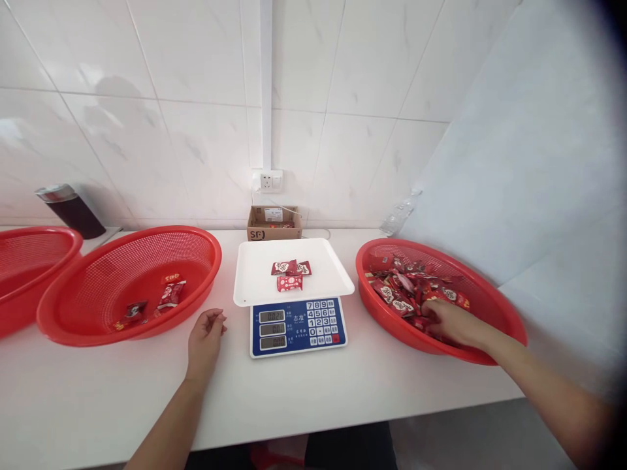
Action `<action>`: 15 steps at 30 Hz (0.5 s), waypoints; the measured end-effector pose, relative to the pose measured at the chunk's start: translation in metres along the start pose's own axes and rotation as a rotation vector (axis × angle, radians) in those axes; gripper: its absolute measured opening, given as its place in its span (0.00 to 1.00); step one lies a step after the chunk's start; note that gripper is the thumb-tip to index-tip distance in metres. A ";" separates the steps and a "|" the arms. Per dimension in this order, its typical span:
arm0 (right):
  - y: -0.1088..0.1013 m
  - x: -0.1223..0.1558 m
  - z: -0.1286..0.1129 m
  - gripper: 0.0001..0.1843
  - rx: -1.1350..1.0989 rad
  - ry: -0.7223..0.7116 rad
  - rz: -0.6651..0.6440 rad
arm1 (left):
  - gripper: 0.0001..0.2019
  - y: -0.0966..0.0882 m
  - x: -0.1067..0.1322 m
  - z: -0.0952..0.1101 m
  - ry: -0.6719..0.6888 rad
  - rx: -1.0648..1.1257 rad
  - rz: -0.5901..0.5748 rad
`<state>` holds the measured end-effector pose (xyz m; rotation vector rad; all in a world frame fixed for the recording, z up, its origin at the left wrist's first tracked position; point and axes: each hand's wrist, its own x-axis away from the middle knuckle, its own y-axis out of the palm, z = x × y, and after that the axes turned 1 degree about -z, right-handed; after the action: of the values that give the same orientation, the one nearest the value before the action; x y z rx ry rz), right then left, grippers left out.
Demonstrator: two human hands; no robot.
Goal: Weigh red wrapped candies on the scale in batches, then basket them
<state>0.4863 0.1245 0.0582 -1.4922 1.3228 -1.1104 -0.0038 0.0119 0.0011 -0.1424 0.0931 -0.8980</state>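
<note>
A digital scale (pixel 298 324) with a white weighing tray (pixel 259 274) stands in the middle of the white counter, and three red wrapped candies (pixel 290 274) lie on the tray. My right hand (pixel 448 322) reaches into the red basket (pixel 490 303) on the right, its fingers closed among a heap of red wrapped candies (pixel 401 284). What it holds is hidden. My left hand (pixel 206 336) rests on the counter left of the scale, fingers loosely curled, holding nothing. Beside it, another red basket (pixel 98 281) holds a few candies (pixel 169 294).
A third red basket (pixel 24 261) shows at the far left edge. A dark cylinder (pixel 68 209), a small cardboard box (pixel 273 224) and a wall socket (pixel 269 181) are at the back. A plastic bottle (pixel 399 215) lies near the right wall.
</note>
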 end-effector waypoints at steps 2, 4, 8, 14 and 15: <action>-0.011 -0.004 0.001 0.05 -0.067 0.026 0.022 | 0.15 0.000 0.000 -0.002 0.001 -0.005 0.001; -0.023 -0.007 0.002 0.05 -0.147 0.082 0.156 | 0.15 0.000 -0.001 -0.004 -0.003 -0.009 -0.004; -0.036 -0.005 0.000 0.08 -0.323 0.132 0.251 | 0.15 0.000 -0.001 -0.005 -0.013 -0.009 -0.009; -0.031 -0.004 -0.003 0.12 -0.398 0.053 0.122 | 0.17 0.002 -0.001 0.001 -0.031 -0.038 -0.007; -0.031 -0.004 -0.004 0.12 -0.380 0.048 0.136 | 0.17 0.002 0.000 0.002 -0.038 -0.050 -0.002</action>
<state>0.4898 0.1314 0.0883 -1.6216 1.7131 -0.8433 -0.0024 0.0133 0.0030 -0.2064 0.0802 -0.8951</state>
